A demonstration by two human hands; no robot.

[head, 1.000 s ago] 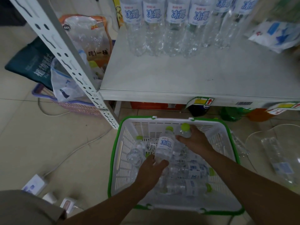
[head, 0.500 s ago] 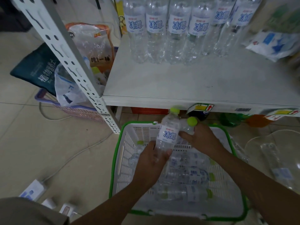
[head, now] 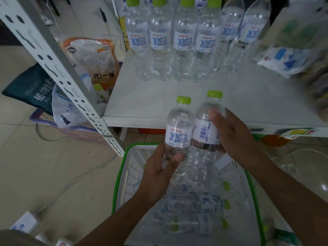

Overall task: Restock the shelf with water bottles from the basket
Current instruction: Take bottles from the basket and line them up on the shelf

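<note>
My left hand (head: pixel 158 176) grips the lower body of a clear water bottle (head: pixel 178 126) with a green cap and blue-lettered label. My right hand (head: pixel 232 137) holds a second bottle (head: pixel 204 125) by its middle, right beside the first. Both bottles are upright, lifted above the white basket with green rim (head: pixel 124 174) and level with the front edge of the white shelf (head: pixel 177 96). Several more bottles (head: pixel 195 203) lie in the basket. A row of the same bottles (head: pixel 181 41) stands at the back of the shelf.
A perforated white shelf upright (head: pixel 58 68) slants down on the left. Behind it are plastic bags (head: pixel 88 57), a dark green bag (head: pixel 33 89) and a purple basket (head: pixel 71 132). A blue-white packet (head: pixel 284 61) lies at the shelf's right. Cables and a power strip (head: pixel 24 222) are on the floor.
Both hands have risen out of the basket, each carrying a bottle, from inside the basket up to the shelf's front edge.
</note>
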